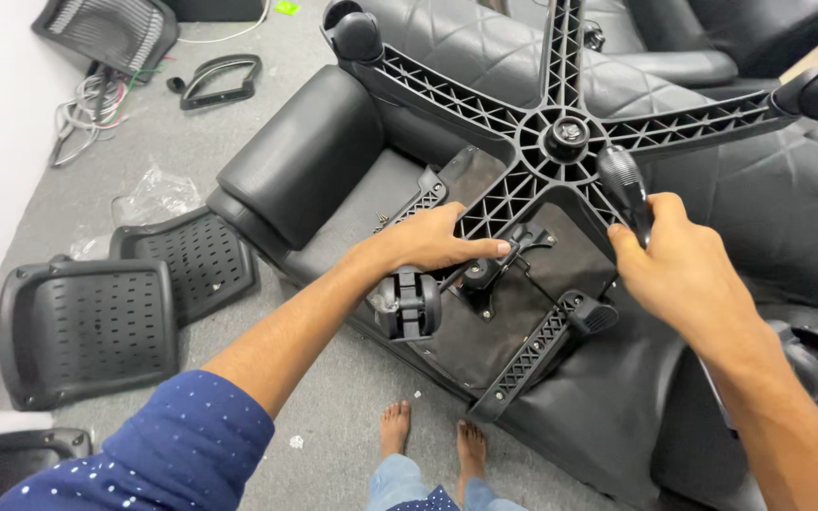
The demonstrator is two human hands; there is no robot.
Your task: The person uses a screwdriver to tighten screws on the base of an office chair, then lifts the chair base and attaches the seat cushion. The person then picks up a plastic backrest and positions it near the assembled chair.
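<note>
Bare feet (433,437) on the grey floor (333,416), both hands working on an upturned office chair.

Nearest the camera, a blue dotted sleeve (177,449) covered the left upper arm, and the feet stood just beside the overturned black chair seat (579,416). Past them, the left hand (433,241) lay curled over one arm of the star-shaped chair base (560,142), fingers closed on it just above a caster wheel (409,305). The right hand (679,270) was clenched around the dark handle of a tool (625,185), which pointed up toward the base's hub. Left of the seat lay two perforated plastic panels (87,326) on the floor, near a crumpled clear bag (155,197). Farther off were a loose armrest loop (222,80) and a bundle of cables (92,109).
</note>
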